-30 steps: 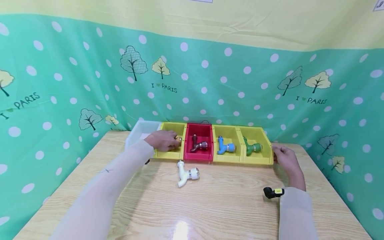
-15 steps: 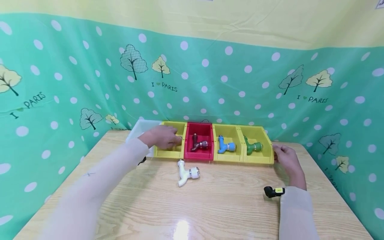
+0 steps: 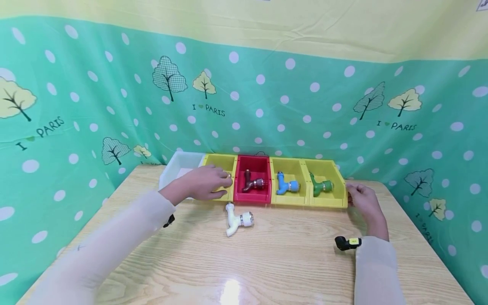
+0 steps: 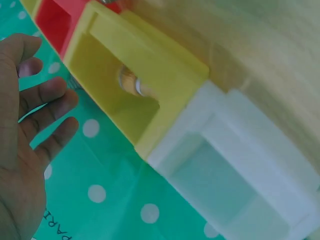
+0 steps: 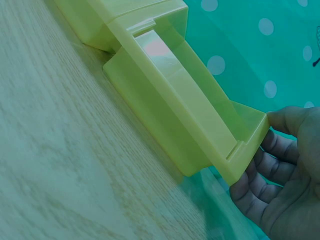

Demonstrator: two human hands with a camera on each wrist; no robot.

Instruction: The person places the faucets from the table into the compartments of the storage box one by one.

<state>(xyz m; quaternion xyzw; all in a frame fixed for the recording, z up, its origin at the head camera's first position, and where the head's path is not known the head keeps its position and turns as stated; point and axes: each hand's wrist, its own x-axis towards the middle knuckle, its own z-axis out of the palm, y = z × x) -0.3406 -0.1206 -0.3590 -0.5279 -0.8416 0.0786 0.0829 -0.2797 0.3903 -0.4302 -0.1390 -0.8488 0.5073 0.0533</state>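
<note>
My left hand (image 3: 207, 183) hovers over the left yellow bin (image 3: 219, 160) with relaxed fingers and nothing in them. Inside that bin the left wrist view shows part of a gold-orange faucet (image 4: 131, 82), apart from the fingers. At the far right, my right hand (image 3: 364, 203) grips the edge of the end yellow bin (image 5: 187, 120), thumb on the rim and fingers curled below. A brown faucet (image 3: 251, 182) lies in the red bin (image 3: 253, 162), a blue faucet (image 3: 286, 185) and a green faucet (image 3: 321, 186) in yellow bins. On the table lies a white faucet (image 3: 235, 220).
A whitish bin (image 3: 175, 165) forms the left end of the joined row. The wooden table (image 3: 289, 254) extends in front of it. A green dotted curtain (image 3: 259, 106) hangs behind and at both sides.
My left hand has let go of the gold-orange faucet in the left yellow bin and lifted back toward me and the left. The right hand keeps its grip on the end bin.
</note>
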